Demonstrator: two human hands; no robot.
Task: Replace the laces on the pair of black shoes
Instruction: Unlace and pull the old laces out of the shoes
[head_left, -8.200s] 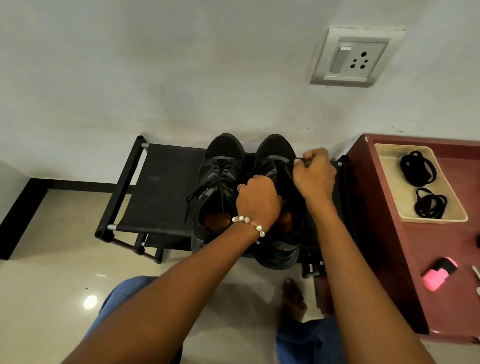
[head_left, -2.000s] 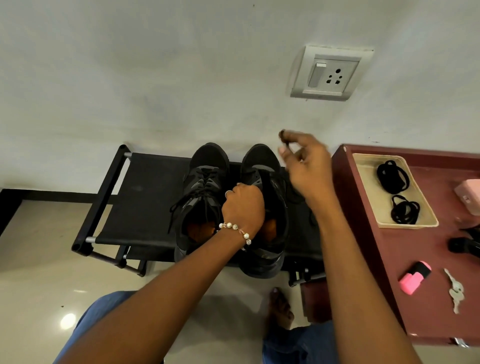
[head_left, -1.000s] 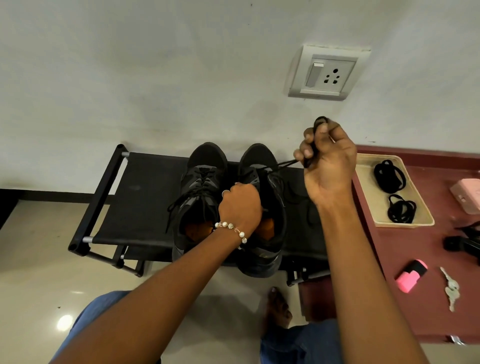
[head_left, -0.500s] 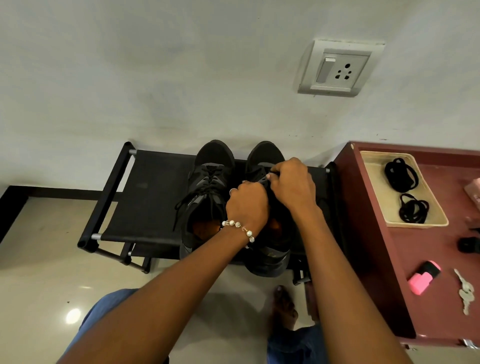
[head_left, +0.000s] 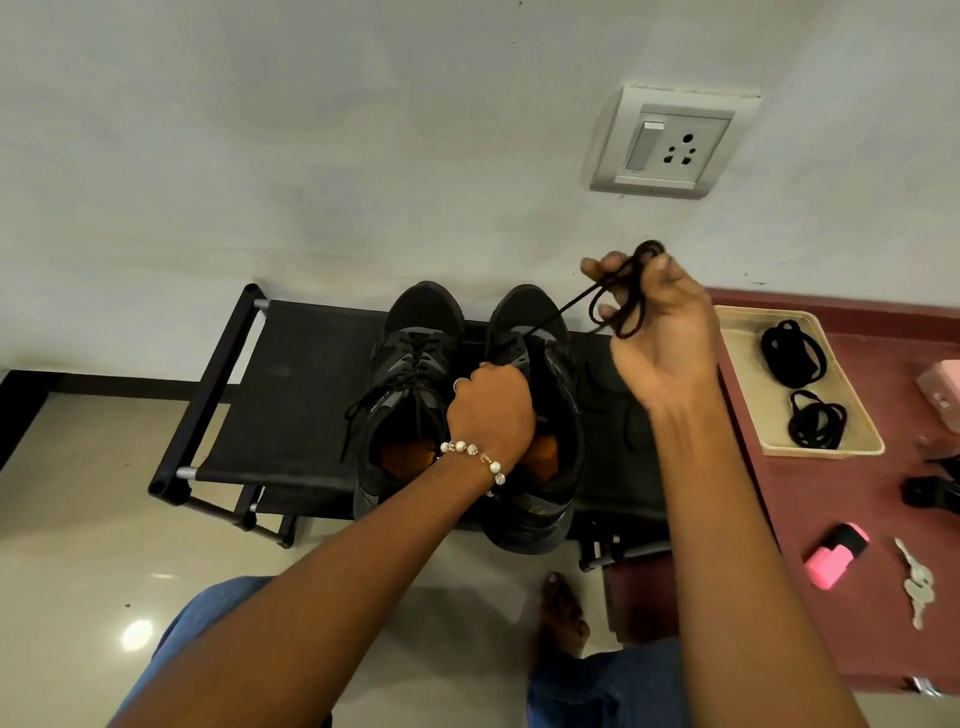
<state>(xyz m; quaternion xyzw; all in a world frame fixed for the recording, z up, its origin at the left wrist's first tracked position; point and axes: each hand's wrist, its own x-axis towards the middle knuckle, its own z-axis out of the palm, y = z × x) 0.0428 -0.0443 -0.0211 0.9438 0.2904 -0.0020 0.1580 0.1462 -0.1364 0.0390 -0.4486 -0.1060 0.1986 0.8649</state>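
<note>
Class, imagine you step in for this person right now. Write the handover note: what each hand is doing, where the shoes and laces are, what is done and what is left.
Left hand: grips the tongue area of the right-side black sports shoe, steadying it.
Right hand: raised, holds gathered loops of the thin black old lace, which runs taut down to that shoe's front eyelets.
Both shoes stand side by side on the black fabric rack. Two coiled black spare laces lie in the beige tray on the maroon table.
Done: this shoe's lace is mostly pulled out.
Left: free the last eyelets, unlace the left-side black sports shoe, still laced, then thread in both spare laces.
</note>
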